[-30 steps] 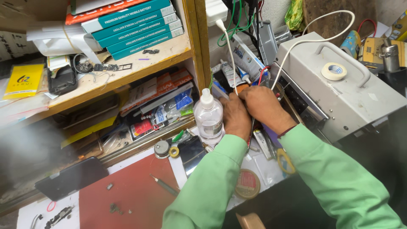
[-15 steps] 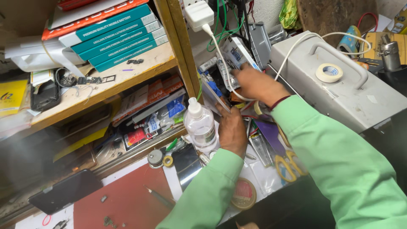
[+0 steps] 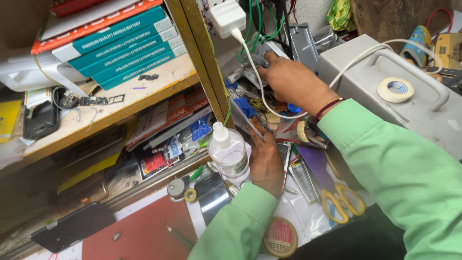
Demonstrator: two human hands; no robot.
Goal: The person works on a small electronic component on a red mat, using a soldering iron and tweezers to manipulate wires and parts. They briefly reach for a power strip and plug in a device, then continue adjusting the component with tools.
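The right hand point(image 3: 291, 82) reaches up over the cluttered bench to a grey boxy device point(image 3: 269, 50) at the back, its fingertips resting on the device's top, fingers loosely curled and not wrapped around anything that shows. A white cable point(image 3: 250, 72) runs from a white plug adapter point(image 3: 225, 17) down past this hand's knuckles. The left hand point(image 3: 264, 161) lies lower, just beside a clear plastic bottle point(image 3: 230, 153) with a white nozzle; its fingers curl down among small parts and a thin flat panel point(image 3: 243, 118), but whether they grip it I cannot tell. Both arms wear light green sleeves. Yellow-handled scissors point(image 3: 339, 202) lie to the right of the left hand, near a purple sheet point(image 3: 315, 161). A roll of white tape point(image 3: 395, 89) sits on a grey metal case point(image 3: 365, 82) with a handle. On the wooden shelf point(image 3: 120, 103) at left, 4 teal boxes point(image 3: 130, 50) are stacked under an orange one.
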